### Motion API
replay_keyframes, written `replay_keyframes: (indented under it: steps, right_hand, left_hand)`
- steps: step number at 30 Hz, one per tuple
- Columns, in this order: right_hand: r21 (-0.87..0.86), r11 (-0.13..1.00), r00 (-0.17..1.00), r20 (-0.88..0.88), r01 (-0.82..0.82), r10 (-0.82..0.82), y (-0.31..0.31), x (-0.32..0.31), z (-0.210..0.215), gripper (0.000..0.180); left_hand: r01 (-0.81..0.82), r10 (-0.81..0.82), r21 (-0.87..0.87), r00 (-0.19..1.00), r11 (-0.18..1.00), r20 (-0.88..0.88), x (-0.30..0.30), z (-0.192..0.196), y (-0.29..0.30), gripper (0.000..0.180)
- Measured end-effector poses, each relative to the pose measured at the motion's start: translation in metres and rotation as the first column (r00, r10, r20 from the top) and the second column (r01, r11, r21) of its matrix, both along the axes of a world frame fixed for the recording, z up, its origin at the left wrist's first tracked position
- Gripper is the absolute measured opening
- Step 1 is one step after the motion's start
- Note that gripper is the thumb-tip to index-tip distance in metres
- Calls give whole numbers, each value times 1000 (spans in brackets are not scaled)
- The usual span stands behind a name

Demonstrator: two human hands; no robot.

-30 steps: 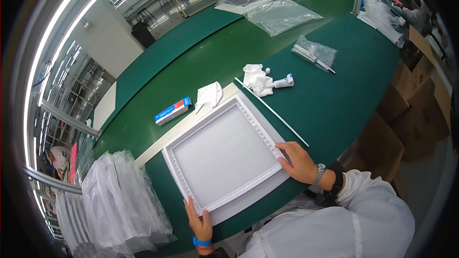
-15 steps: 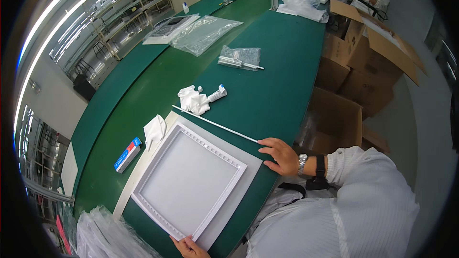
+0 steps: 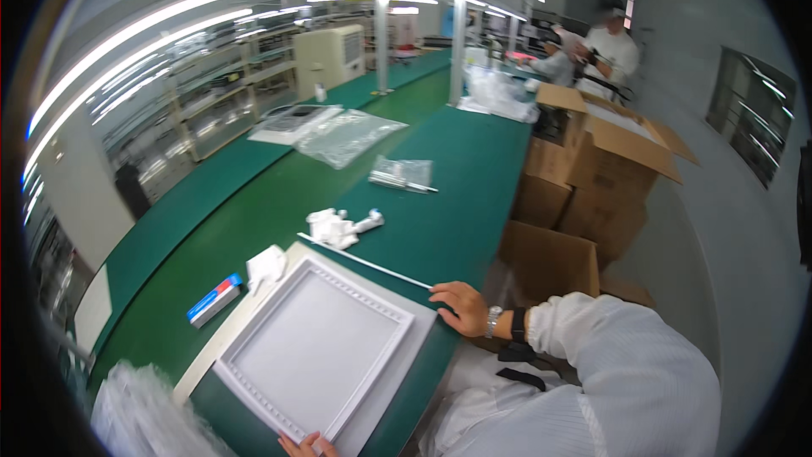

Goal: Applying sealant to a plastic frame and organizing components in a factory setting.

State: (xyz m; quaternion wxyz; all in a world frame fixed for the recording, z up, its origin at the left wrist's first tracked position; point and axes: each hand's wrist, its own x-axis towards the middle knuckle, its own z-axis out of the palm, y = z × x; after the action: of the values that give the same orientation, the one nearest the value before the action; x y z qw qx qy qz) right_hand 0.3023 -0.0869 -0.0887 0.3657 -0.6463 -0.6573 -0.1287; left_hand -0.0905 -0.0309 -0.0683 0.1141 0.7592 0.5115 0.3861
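Observation:
A white square frame point(image 3: 318, 347) with a row of small notches along its inner edges lies on a flat white sheet point(image 3: 420, 323) on the green bench. My left hand point(image 3: 306, 446) grips the frame's near corner, partly cut off by the lower edge of the view. A thin white rod point(image 3: 365, 262) lies across the bench just beyond the sheet's far edge. At the rod's right end rests my right hand point(image 3: 459, 308), its fingers apart and fingertips touching the tip, not wrapped round it.
White crumpled cloths point(image 3: 331, 227) with a small tube point(image 3: 370, 220), another cloth point(image 3: 266, 267) and a blue-and-white box point(image 3: 214, 300) lie nearby. Further off is a bag of rods point(image 3: 401, 174). Cardboard boxes point(image 3: 615, 155) stand right of the bench point(image 3: 465, 203). Clear plastic point(image 3: 148, 413) lies lower left. Two people work far back.
My view has tilted up, so the bench and everything on it sit lower and more of the room shows. Both hands keep their places at the frame and the rod.

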Motion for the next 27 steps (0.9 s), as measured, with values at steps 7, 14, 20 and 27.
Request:
replay_keyframes:
  steps: [7, 14, 20, 27]
  right_hand:
    - [28, 999, 999, -14, -28, 28, -4, -2, 1, 22]
    - [77, 996, 999, -5, -42, 43, -7, 0, -15, 20]
    - [70, 996, 998, -16, -64, 65, -3, -5, -12, 17]
    - [149, 982, 993, -13, -115, 118, -5, 5, -10, 12]
  left_hand:
    - [-9, -65, 336, 976, 942, 209, -2, 46, -9, 24]
    - [-77, -510, 687, 611, 723, 605, -21, 230, -35, 139]
    - [-159, -697, 739, 249, 655, 672, -4, 298, -101, 79]
    - [-272, -618, 743, 422, 611, 663, 18, 303, -150, 74]
